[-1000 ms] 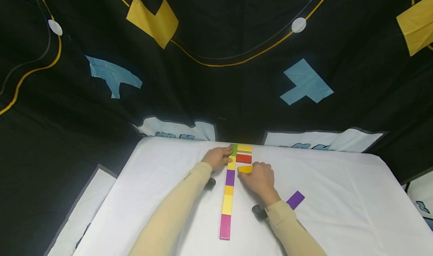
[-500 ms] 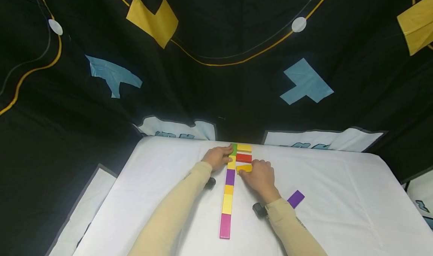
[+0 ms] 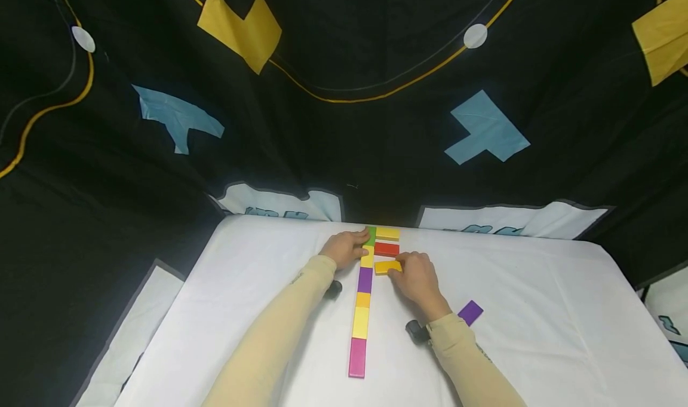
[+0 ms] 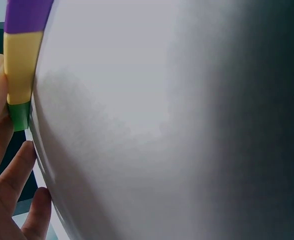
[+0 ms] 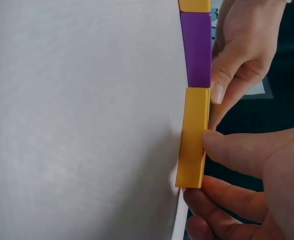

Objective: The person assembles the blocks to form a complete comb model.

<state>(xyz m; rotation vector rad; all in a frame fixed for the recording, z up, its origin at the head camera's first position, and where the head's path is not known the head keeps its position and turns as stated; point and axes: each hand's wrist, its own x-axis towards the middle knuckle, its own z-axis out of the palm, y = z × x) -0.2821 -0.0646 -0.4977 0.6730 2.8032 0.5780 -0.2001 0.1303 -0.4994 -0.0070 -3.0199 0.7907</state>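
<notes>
A straight column of coloured rectangular blocks runs along the white table. Its far end is a green block (image 3: 371, 236), followed by a yellow block (image 3: 367, 256), a purple block (image 3: 365, 279) and several more. My left hand (image 3: 343, 248) rests at that far end, fingertips on the green block and thumb on the yellow one; in the left wrist view its other fingers are spread. To the right of the column, my right hand (image 3: 419, 275) pinches a yellow-orange block (image 3: 383, 268) with thumb and fingers at its right end. This block lies crosswise, its left end at the column.
Above the held block, a red block (image 3: 386, 250) and another yellow block (image 3: 387, 233) also lie crosswise, with narrow gaps between them. A loose purple block (image 3: 472, 312) sits beside my right sleeve. A pink block (image 3: 357, 357) ends the column nearest me.
The yellow-orange block has shifted slightly left to the column and turned parallel to the red one. My right hand has slid toward its right end, uncovering more of it. The left hand stays put.
</notes>
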